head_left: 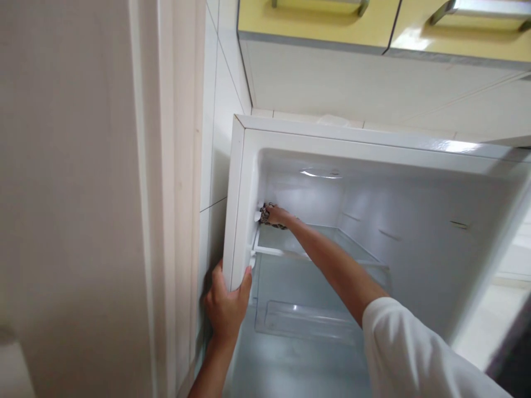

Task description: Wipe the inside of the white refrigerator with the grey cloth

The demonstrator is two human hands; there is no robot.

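An open white fridge (244, 182) stands empty, with a glass shelf (290, 243) and a clear drawer (307, 320) inside. My left hand (226, 307) is wrapped round the fridge's left front edge, thumb on the inner face. My right hand (274, 215) reaches deep inside and presses a dark patterned cloth (267, 210) against the left inner wall, just above the shelf rail. Its fingers are closed on the cloth.
A pale wall or door frame (83, 193) fills the left side, tight against the fridge. Yellow cabinets (315, 19) with metal handles hang above. White tiles (219, 110) line the gap. Floor shows at the right (493, 320).
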